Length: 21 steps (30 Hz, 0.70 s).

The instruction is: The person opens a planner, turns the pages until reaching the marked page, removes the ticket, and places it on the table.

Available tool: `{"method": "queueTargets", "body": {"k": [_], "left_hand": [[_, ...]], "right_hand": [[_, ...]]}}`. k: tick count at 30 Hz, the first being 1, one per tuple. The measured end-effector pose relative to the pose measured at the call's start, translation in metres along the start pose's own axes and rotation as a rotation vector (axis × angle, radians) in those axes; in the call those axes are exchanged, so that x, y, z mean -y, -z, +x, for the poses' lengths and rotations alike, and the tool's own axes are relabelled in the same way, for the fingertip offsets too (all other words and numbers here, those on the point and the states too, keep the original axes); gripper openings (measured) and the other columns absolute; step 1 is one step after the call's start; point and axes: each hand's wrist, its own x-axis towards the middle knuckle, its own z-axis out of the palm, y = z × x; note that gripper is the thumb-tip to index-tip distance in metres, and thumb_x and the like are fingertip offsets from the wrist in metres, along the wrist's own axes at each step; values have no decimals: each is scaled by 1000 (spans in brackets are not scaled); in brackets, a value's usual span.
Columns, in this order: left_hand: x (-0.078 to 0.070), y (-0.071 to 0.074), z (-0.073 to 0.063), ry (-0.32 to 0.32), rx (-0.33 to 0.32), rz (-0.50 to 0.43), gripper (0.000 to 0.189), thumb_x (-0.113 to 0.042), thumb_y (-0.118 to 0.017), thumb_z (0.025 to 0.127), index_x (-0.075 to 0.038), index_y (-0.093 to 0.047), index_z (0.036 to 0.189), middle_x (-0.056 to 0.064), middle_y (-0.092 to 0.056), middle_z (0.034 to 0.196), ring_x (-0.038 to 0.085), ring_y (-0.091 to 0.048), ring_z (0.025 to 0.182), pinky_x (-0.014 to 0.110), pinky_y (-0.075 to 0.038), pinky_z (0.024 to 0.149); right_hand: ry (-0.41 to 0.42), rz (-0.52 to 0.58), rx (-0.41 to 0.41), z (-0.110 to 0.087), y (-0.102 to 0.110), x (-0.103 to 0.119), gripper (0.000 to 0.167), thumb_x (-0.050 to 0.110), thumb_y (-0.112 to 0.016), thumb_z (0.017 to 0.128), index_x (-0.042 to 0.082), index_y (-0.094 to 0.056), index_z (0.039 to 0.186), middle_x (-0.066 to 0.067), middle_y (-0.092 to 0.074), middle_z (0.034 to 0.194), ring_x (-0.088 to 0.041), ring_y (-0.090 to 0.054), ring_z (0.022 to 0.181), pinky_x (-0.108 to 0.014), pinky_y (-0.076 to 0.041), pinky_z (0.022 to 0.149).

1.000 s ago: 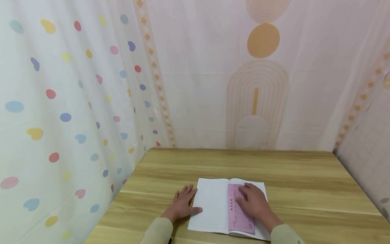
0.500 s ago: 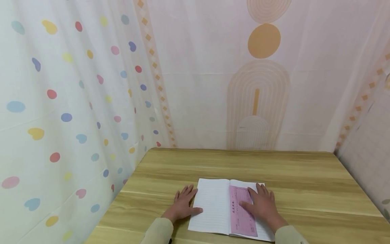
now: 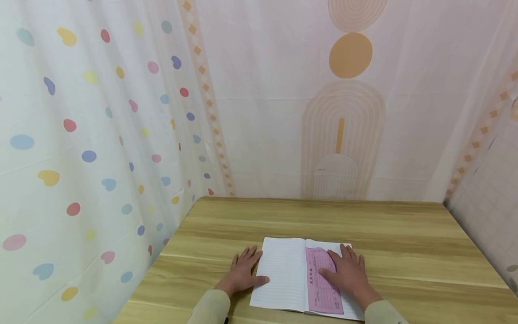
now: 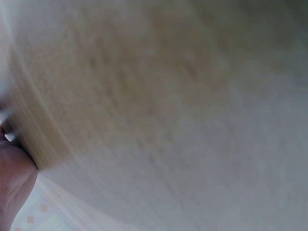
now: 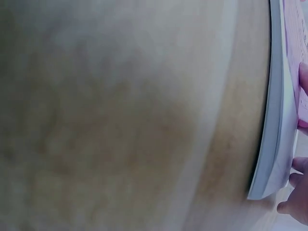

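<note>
An open notebook [image 3: 281, 274] with ruled white pages lies on the wooden table. On its right page rests a pink printed slip [image 3: 323, 294], its top edge slightly curved. My left hand [image 3: 243, 272] lies spread at the notebook's left edge, thumb over the left page. My right hand [image 3: 350, 272] rests on the right page with fingers spread, thumb and index finger touching the slip and the other fingers near the page's outer edge. In the right wrist view the notebook's edge [image 5: 274, 120] shows beside fingertips. The left wrist view shows mostly blurred table and part of the hand [image 4: 17, 178].
The wooden table [image 3: 202, 225] extends behind and to both sides of the notebook. A dotted curtain [image 3: 93, 135] hangs along the left, and a patterned curtain [image 3: 263, 135] hangs behind the table's far edge.
My right hand has moved right, from over the pink slip to the page's outer part, fingers now more spread. The slip has shifted slightly right and down. The left hand has stayed put.
</note>
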Motion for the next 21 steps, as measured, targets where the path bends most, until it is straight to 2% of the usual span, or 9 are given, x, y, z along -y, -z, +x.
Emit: {"method": "queueTargets", "body": {"k": [3,7,10,13,15,18,21], "left_hand": [[1,0,1,0,-1,5,89,-51,-71,87,-3,-35,153,22,-19,161,44,-9,148,65,0,114],[1,-1,0,1,-1,4,89,-51,-71,87,-3,-35,153,21,-20,161,43,-9,148,65,0,114],[2,-2,-1,1,1,-2,88,-50,-71,88,-3,-35,153,21,-20,161,43,-9,148,65,0,114],[2,-2,-2,4,5,-5,88,-51,-71,88,-4,-34,153,21,-19,162,43,-9,149,65,0,114],[1,-2,-2,3,3,-10,89,-51,-71,88,-4,-35,153,21,-19,162,43,-9,148,65,1,114],[1,-2,-2,-1,-2,-12,89,-52,-71,87,-3,-35,153,22,-19,161,44,-9,148,65,1,114],[2,-2,-1,-8,-10,-11,90,-52,-71,87,-2,-35,152,24,-20,161,46,-9,147,66,1,113]], "right_hand": [[31,10,-37,1,-1,0,60,45,-71,86,2,-64,128,-36,-39,145,-55,-26,138,-75,-12,107],[84,44,-129,3,-1,3,45,32,-77,83,1,-70,115,-32,-51,136,-52,-40,132,-70,-24,106],[98,118,-192,5,1,5,37,22,-79,81,-1,-71,110,-30,-58,127,-51,-50,123,-65,-35,102],[36,254,-198,6,7,5,34,14,-76,83,-3,-70,112,-26,-64,118,-46,-58,112,-59,-44,96],[-22,337,-178,7,13,4,37,11,-72,86,-5,-67,119,-26,-65,117,-45,-60,111,-57,-46,95],[-130,433,-111,8,24,-2,47,11,-65,91,-8,-55,134,-32,-60,125,-46,-57,115,-57,-46,97],[-209,477,-58,8,35,-14,58,13,-60,94,-9,-42,144,-36,-50,134,-44,-58,110,-57,-46,95]]}}
